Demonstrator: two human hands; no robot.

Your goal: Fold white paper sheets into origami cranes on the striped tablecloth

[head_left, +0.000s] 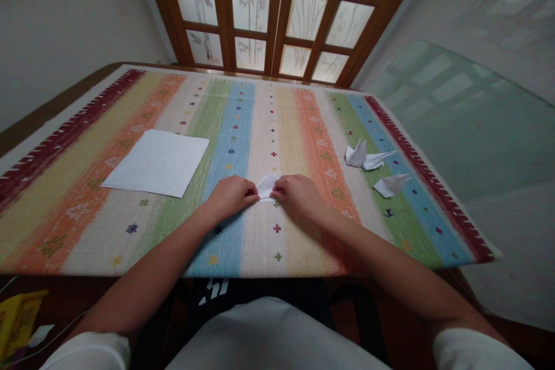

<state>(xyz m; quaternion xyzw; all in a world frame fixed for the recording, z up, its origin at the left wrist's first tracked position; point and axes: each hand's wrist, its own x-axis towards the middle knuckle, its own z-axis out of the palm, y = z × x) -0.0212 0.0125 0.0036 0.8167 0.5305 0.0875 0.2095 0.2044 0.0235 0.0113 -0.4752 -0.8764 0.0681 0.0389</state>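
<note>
A small piece of folded white paper (pixel 266 186) sits at the middle of the table, between my two hands. My left hand (pixel 233 195) pinches its left edge, the fingers closed against the thumb. On the opposite side my right hand (pixel 299 192) grips the right edge in the same way. Parts of the paper are hidden behind my fingers, so its full shape does not show. To the left of my hands lies a stack of white square paper (pixel 158 163). Several folded paper cranes, one of them a crane (pixel 391 185) nearest me, rest off to the right.
A striped tablecloth (pixel 277 243) covers the table. Wooden doors with frosted panes (pixel 251 6) stand beyond its far edge, and a glass panel (pixel 468 110) leans against the right wall. Something yellow (pixel 19 324) is below the table at the lower left.
</note>
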